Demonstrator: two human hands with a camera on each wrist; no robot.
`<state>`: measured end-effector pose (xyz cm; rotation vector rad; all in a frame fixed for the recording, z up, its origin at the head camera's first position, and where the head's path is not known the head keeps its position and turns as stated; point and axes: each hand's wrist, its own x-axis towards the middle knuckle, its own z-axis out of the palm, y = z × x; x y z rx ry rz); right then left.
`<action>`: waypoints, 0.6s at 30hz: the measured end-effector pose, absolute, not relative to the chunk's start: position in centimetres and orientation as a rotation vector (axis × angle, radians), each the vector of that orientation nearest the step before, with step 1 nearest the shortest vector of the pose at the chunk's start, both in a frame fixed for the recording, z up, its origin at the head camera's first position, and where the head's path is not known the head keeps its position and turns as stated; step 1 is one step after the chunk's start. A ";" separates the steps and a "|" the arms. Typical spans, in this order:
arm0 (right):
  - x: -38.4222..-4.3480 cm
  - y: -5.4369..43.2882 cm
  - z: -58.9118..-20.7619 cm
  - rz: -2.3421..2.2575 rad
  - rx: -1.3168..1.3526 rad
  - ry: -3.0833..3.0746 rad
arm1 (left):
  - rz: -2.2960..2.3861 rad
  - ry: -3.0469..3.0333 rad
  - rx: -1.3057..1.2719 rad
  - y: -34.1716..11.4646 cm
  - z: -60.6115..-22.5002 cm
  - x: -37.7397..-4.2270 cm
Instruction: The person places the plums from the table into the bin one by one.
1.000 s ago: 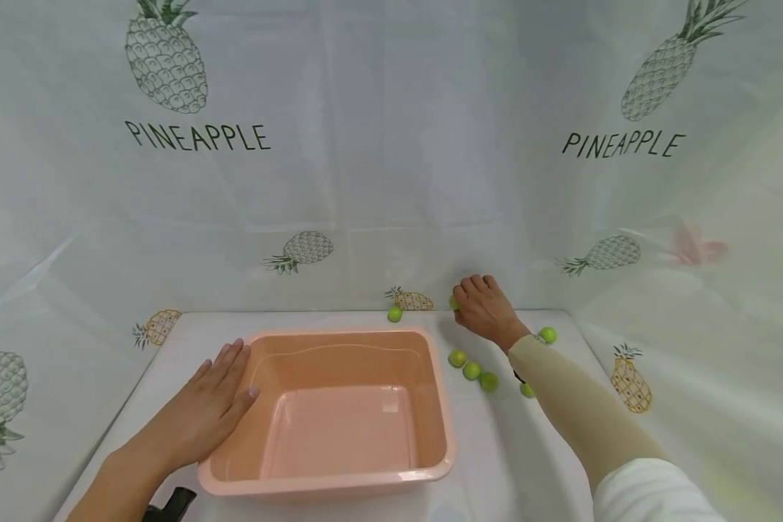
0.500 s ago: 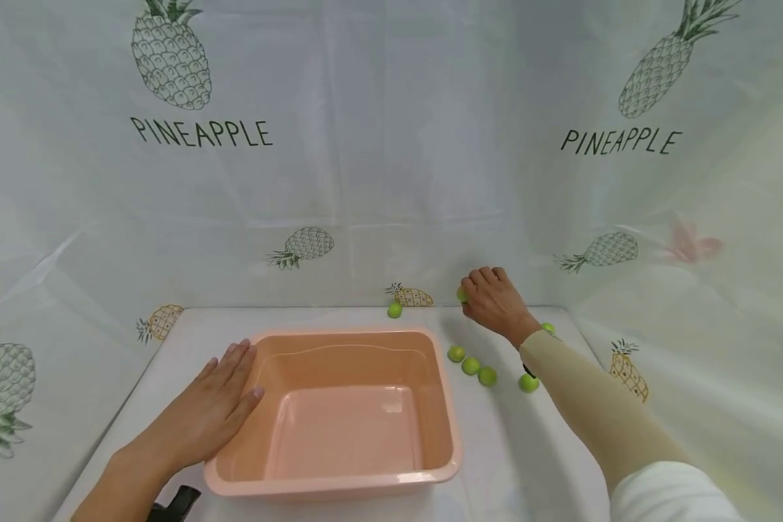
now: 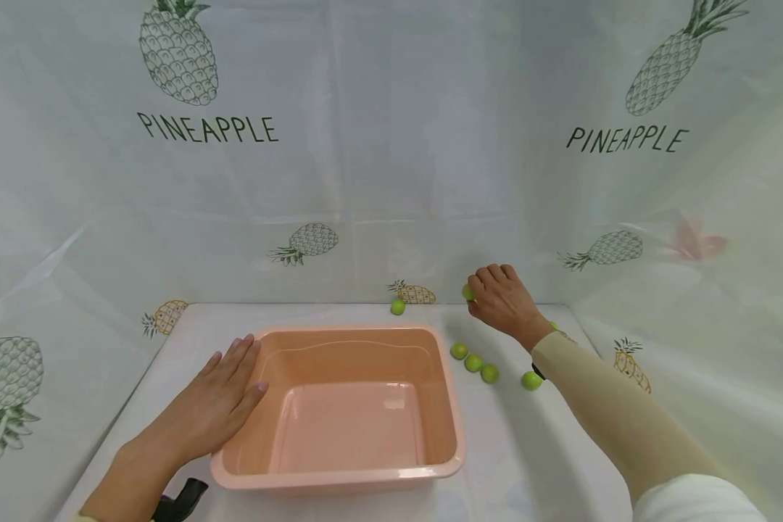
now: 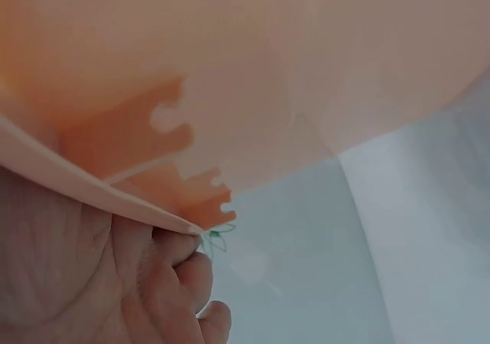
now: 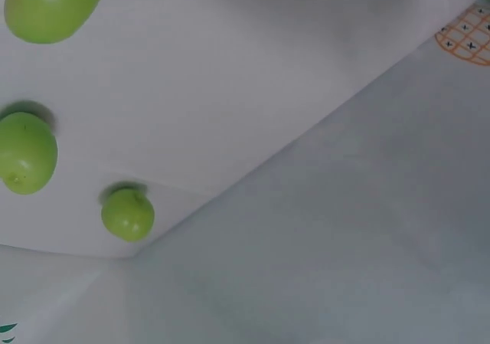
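A peach-coloured plastic basin (image 3: 346, 479), with nothing in it, stands in the middle of the white table. My left hand (image 3: 205, 406) lies along its left rim with fingers straight and the thumb over the inner side; the left wrist view has the palm under the rim (image 4: 99, 194). At the back of the table, my right hand (image 3: 504, 301) pinches a small, smooth green fruit (image 3: 467, 292) between thumb and fingers. The hand itself is out of the right wrist view, where similar fruits (image 5: 129, 215) show on the white surface.
Several more green fruits (image 3: 473, 362) lie right of the basin, one (image 3: 531, 380) beside the right forearm. Another fruit (image 3: 398, 307) sits at the back edge, and one (image 3: 553, 326) is mostly hidden behind the forearm. A pineapple-printed sheet (image 3: 398, 167) walls the back and sides.
My right hand has moved a little to the right with the fruit in its fingers. The basin and my left hand on it have shifted slightly right.
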<state>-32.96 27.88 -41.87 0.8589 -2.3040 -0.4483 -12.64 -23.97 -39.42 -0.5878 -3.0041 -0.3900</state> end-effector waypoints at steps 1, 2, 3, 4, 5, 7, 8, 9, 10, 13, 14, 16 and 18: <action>-32.8 27.9 -41.8 -0.443 0.861 -2.301 | -0.385 -3.002 -0.583 -23.9 -39.4 -12.6; -32.7 27.9 -41.8 -0.439 0.865 -2.296 | -0.379 -3.002 -0.579 -23.9 -39.4 -12.7; -32.6 27.9 -41.8 -0.437 0.867 -2.293 | -0.375 -3.001 -0.575 -23.9 -39.4 -12.7; -32.5 27.9 -41.8 -0.438 0.870 -2.288 | -0.373 -3.003 -0.568 -23.9 -39.4 -12.7; -32.4 27.9 -41.7 -0.437 0.873 -2.284 | -0.373 -3.005 -0.562 -23.9 -39.4 -12.7; -32.3 28.0 -41.7 -0.436 0.875 -2.273 | -0.375 -3.010 -0.551 -23.9 -39.4 -12.7; -32.2 28.0 -41.7 -0.435 0.877 -2.265 | -0.375 -3.012 -0.551 -23.9 -39.4 -12.7; -32.2 28.0 -41.7 -0.435 0.876 -2.259 | -0.373 -3.014 -0.551 -23.9 -39.4 -12.7; -32.1 28.0 -41.6 -0.430 0.876 -2.251 | -0.373 -3.014 -0.551 -24.0 -39.4 -12.7; -32.0 27.9 -41.4 -0.406 0.877 -2.225 | -0.359 -3.005 -0.565 -24.0 -39.4 -12.7; -31.9 27.9 -41.3 -0.394 0.877 -2.219 | -0.350 -3.000 -0.569 -24.0 -39.3 -12.8; -31.8 27.7 -41.1 -0.371 0.884 -2.202 | -0.331 -2.998 -0.572 -24.0 -39.3 -12.8; -31.6 27.5 -40.8 -0.348 0.895 -2.184 | -0.310 -3.001 -0.570 -24.1 -39.2 -12.7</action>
